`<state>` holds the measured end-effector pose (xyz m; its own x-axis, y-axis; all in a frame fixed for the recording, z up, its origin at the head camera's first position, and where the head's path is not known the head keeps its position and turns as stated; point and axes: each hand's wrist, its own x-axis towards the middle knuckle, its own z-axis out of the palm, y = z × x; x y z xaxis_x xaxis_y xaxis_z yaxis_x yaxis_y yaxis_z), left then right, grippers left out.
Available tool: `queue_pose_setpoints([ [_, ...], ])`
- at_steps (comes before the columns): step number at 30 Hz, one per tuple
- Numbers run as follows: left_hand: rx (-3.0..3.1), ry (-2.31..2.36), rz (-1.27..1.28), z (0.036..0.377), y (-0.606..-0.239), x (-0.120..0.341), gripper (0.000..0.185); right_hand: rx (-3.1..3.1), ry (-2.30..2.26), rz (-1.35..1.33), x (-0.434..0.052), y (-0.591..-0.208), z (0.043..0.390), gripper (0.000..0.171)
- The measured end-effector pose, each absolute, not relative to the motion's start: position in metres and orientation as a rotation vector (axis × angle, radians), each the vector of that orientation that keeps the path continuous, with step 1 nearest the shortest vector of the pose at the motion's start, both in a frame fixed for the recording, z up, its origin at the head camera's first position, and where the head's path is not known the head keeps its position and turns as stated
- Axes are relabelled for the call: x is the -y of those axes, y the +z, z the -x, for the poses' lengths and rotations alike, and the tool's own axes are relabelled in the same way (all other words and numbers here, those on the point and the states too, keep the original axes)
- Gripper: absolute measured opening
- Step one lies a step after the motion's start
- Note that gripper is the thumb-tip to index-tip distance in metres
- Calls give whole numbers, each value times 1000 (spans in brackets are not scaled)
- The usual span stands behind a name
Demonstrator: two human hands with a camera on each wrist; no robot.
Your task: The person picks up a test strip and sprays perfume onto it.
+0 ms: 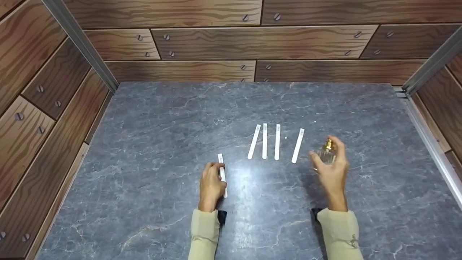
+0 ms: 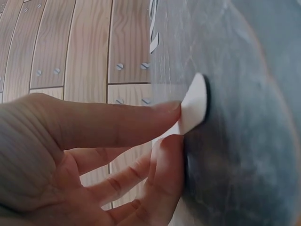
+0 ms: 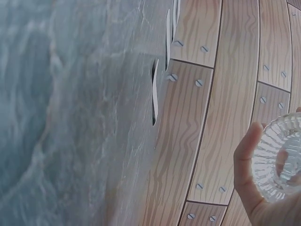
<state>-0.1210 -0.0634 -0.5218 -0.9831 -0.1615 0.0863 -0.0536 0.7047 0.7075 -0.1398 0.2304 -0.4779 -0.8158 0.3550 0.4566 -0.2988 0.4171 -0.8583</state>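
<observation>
Nearest, 2 beige sleeves (image 1: 204,231) come in over the near edge of the grey marble-patterned desk (image 1: 144,151), each ending in a bare hand. The left hand (image 1: 211,184) lies low on the desk a little left of the middle, its fingers curled over a white paper strip (image 1: 222,174) that lies flat on the surface and points away toward the far edge; the left wrist view shows the thumb (image 2: 117,123) and a fingertip pinching the strip's end (image 2: 194,102) right against the stone. The right hand (image 1: 332,171) is raised above the desk to the right of the middle, near the left hand's level but well apart from it, with its fingers bent round a small clear glass perfume bottle (image 1: 327,153) topped by a gold sprayer; the right wrist view shows the bottle's ribbed glass base (image 3: 280,157) held between thumb and fingers, clear of the desk. Just beyond the hands, around the middle of the desk, lie 4 more white strips (image 1: 277,141) side by side, all running toward the far edge: 3 close together and 1 a little apart on the right, nearest the bottle. Farther back, wood-plank walls (image 1: 231,43) with screw heads close the far edge and both sides.
</observation>
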Motion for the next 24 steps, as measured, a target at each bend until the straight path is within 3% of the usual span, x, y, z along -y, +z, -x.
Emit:
queue_pose_setpoints([
  [5, 2791, -1141, -167, 120, -522, 63, 50, 2075, 1415, 54, -223, -460, 131, 54],
  [13, 2714, -1158, -122, 120, -524, 60, 52, 2066, 1450, 65, -239, -489, 144, 60],
  [24, 2675, -1102, -106, 120, -524, 57, 45, 2084, 1405, 51, -236, -481, 140, 58],
])
